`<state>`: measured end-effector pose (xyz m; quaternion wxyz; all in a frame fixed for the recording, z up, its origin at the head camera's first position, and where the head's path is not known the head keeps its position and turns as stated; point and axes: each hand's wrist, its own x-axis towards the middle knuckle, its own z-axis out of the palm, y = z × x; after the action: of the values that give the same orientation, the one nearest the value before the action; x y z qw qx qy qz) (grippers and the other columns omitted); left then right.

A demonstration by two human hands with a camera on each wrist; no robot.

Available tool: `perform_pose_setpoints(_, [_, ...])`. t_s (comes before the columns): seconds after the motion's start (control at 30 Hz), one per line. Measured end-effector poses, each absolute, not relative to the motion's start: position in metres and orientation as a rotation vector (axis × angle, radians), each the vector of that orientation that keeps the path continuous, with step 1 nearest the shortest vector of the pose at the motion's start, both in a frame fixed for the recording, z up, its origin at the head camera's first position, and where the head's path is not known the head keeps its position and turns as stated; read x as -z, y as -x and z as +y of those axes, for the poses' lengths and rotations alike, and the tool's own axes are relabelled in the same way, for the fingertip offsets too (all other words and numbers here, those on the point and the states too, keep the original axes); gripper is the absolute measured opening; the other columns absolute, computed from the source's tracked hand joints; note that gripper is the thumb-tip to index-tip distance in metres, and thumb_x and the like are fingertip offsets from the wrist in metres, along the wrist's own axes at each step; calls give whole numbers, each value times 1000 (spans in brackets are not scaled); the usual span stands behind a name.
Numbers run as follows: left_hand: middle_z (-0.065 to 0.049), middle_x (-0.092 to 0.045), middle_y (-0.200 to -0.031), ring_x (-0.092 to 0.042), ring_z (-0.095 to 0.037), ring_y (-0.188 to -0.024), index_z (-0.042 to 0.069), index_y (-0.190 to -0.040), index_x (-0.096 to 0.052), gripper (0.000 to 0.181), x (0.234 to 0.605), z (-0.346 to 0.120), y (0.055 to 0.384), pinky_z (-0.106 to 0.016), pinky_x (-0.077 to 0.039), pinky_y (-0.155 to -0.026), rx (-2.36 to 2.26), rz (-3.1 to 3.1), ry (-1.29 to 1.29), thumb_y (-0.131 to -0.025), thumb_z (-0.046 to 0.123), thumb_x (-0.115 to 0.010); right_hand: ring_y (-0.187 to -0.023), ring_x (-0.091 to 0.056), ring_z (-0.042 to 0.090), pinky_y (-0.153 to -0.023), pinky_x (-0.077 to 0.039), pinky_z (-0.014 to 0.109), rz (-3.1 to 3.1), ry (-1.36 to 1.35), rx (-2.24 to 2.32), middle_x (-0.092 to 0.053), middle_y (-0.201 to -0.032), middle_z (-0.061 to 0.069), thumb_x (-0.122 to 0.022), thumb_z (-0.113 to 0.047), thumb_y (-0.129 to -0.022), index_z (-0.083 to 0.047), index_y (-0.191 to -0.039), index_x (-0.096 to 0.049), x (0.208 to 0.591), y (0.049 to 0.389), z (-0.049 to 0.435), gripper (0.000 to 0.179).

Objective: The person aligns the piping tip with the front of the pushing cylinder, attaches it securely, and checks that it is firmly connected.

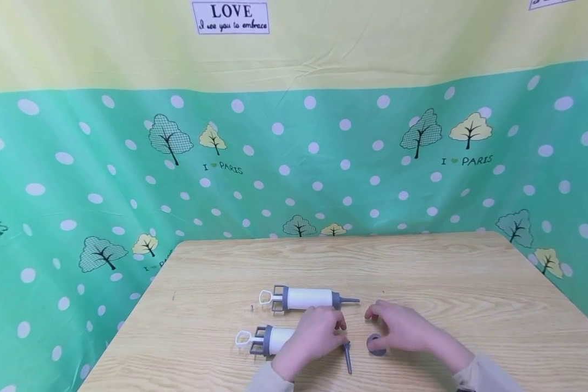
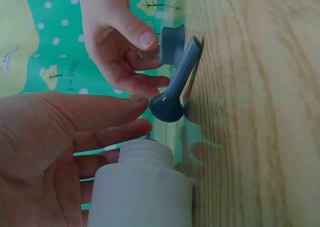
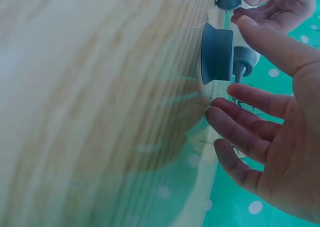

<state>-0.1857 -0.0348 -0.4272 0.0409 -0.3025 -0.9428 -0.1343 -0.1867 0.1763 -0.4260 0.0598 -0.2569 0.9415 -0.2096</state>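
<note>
The near syringe-like white tube lies flat with a grey collar and a white loop handle at its left end; its bare white neck shows in the left wrist view. My left hand is over its front part, thumb tip right at the round end of a grey nozzle, fingers loosely bent. The nozzle lies on the table. A flared grey ring cap rests right of it. Around this cap my right hand is spread, thumb close above it and fingers loosely curved.
A second white syringe-like tube, with its grey nozzle attached, lies parallel behind the near one. A tiny dark bit is left of its handle. Green and yellow printed cloth hangs behind the table and at its sides.
</note>
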Motion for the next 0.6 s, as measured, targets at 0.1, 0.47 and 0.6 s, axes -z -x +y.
perform_pose_setpoints(0.1, [14,-53,-62,-41,0,-57,21,-75,-67,16,428,-34,185,-19,-33,-60,378,-2905,934,-70,35,-73,-63,-42,2,-54,-36,21,2830,779,637,-53,-86,-9,-73,-51,-65,-16,-101,-60,427,186,176,52])
perform_pose_setpoints(0.47, [18,-50,-55,-40,1,-56,26,-64,-64,14,428,-33,182,-20,-33,-61,382,-2927,953,-72,33,-73,-65,-41,-1,-55,-35,19,2777,872,693,-50,-79,-12,-75,-39,-66,-18,-89,-59,430,183,178,35])
perform_pose_setpoints(0.6, [18,-51,-55,-41,1,-55,25,-64,-64,14,428,-33,182,-20,-32,-60,393,-2921,930,-73,32,-72,-66,-42,-1,-57,-37,19,2770,868,723,-50,-78,-13,-74,-33,-68,-19,-87,-59,431,183,177,28])
